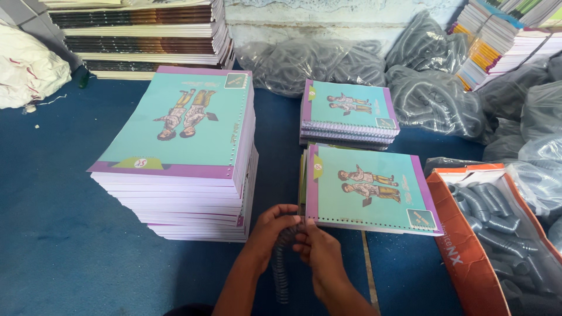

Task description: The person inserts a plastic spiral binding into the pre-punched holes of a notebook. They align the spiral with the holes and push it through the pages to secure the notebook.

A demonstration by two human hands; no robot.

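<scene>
Both hands, left (275, 225) & right (319, 246), grip dark spiral coil (281, 257) at notebook (366, 190) punched edge, front of blue floor; binding step, next needs coil-hole alignment.

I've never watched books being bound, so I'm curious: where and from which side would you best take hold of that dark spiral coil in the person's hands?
Probably near its top end, pinched from both sides. The spiral coil is long, thin and springy, and that end meets the punched edge of the teal notebook. The left hand and right hand hold it there, the rest trailing toward the person.
</scene>
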